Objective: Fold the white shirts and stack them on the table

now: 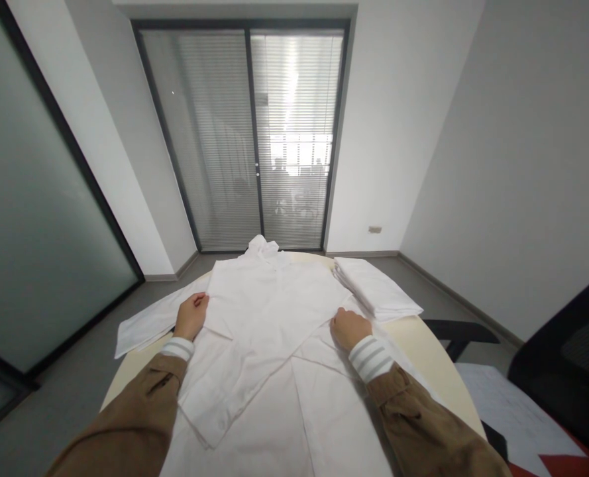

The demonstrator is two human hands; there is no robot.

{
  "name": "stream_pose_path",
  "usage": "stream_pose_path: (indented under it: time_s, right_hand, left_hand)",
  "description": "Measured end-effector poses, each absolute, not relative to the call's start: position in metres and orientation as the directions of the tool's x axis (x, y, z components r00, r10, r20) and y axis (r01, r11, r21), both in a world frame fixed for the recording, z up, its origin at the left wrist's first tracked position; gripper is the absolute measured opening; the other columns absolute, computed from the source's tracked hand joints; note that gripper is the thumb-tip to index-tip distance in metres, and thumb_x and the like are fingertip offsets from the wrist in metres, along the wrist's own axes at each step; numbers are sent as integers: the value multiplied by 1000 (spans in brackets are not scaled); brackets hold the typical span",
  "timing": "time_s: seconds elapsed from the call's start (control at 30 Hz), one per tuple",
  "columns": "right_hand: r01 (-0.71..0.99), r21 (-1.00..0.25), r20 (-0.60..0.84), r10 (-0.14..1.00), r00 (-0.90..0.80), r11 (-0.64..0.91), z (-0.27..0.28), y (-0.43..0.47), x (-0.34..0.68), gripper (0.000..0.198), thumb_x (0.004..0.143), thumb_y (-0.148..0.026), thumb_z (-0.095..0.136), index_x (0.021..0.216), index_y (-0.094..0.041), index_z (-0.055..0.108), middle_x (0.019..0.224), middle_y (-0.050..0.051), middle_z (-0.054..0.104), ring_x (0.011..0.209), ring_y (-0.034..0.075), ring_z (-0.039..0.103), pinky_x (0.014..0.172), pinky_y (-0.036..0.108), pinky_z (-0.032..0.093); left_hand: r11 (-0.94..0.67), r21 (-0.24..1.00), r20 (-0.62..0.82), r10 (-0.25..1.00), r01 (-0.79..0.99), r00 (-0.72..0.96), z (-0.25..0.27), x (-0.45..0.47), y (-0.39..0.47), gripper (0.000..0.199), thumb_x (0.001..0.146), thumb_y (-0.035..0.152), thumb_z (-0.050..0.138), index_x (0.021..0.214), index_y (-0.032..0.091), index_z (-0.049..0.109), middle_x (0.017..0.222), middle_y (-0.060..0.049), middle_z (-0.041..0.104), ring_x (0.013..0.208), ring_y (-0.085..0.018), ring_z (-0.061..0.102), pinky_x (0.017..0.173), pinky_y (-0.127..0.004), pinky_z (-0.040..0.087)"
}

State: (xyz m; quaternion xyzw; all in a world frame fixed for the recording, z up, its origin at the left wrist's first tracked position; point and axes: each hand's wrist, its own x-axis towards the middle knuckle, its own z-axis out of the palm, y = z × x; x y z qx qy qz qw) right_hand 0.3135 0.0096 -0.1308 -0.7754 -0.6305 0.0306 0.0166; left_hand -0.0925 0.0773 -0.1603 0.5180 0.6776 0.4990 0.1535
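Note:
A white shirt [269, 305] lies spread over the round table [460, 397], its collar [263, 246] at the far end and its lower part towards me. One sleeve crosses the body diagonally, with its cuff [214, 424] at the near left. The other sleeve [148, 323] stretches out to the left. My left hand [192, 316] pinches the shirt's left edge, fingers closed. At the right edge, my right hand [351, 328] is closed on the fabric, knuckles up; its fingertips are partly hidden.
A folded stack of white cloth [376, 288] sits at the table's far right. On the right stand a black office chair [567, 371] and, lower down, papers [513, 411] over something red. Behind the table is a glass door [297, 199] with blinds.

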Motion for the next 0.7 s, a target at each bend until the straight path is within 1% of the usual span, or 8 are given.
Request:
stream_pose_path:
  time_s: [0.07,0.17,0.23,0.33,0.4,0.47,0.6,0.7]
  right_hand:
    - [978,-58,-6,980,201,-201,-130,9,313,31,95,-27,42,111,-9,62,105,21,69,100,33,68,79,42,49]
    - [986,-63,106,981,160,-154,-129,8,312,34,90,-25,50,120,-12,57,110,19,66,102,32,65,79,41,49]
    - [996,-83,181,982,53,-38,-128,7,311,41,85,-22,55,126,-16,55,120,18,60,108,30,59,81,39,49]
    - [973,-123,224,961,-166,196,-131,6,310,46,82,-19,59,128,-22,57,135,14,51,116,28,52,86,36,48]
    - [939,-152,230,935,-270,308,-133,6,307,41,82,-18,60,123,-24,61,140,11,48,120,26,49,90,35,47]
    - [911,-190,233,918,-321,366,-133,5,304,30,84,-18,58,113,-24,65,138,9,50,120,24,48,89,33,47]
    - [896,-259,249,921,-300,362,-127,1,298,18,85,-20,55,100,-21,66,123,8,60,111,22,52,80,30,48]
    - [881,-241,235,905,-354,407,-118,-4,296,19,79,-21,60,97,-20,68,122,8,63,112,24,52,85,33,47]
  left_hand:
    - [-42,831,317,855,555,-410,-162,-93,78,31,78,32,57,100,13,70,87,-10,76,86,-27,70,81,-34,55]
    - [-58,824,332,855,563,-398,-165,-93,78,35,79,30,56,108,14,68,88,-9,75,83,-25,70,78,-32,55]
    - [-70,825,337,857,561,-389,-167,-93,77,40,82,32,55,116,15,66,88,-8,75,80,-24,70,76,-32,55]
    - [-96,836,341,863,541,-374,-171,-92,74,52,85,36,55,133,15,57,91,-8,75,77,-22,70,75,-32,55]
    - [-126,836,353,868,534,-348,-172,-92,72,57,87,37,56,140,17,52,101,-9,75,83,-22,71,81,-34,56]
    - [-168,813,388,871,558,-302,-171,-92,70,53,88,36,53,138,20,55,113,-10,73,95,-23,70,91,-37,53]
    - [-203,757,426,875,621,-233,-166,-92,67,44,90,30,46,126,19,67,121,-8,70,115,-27,63,107,-42,44]
    - [-203,751,419,882,629,-215,-164,-91,66,47,89,23,42,127,16,67,127,-8,68,120,-26,60,110,-41,41]
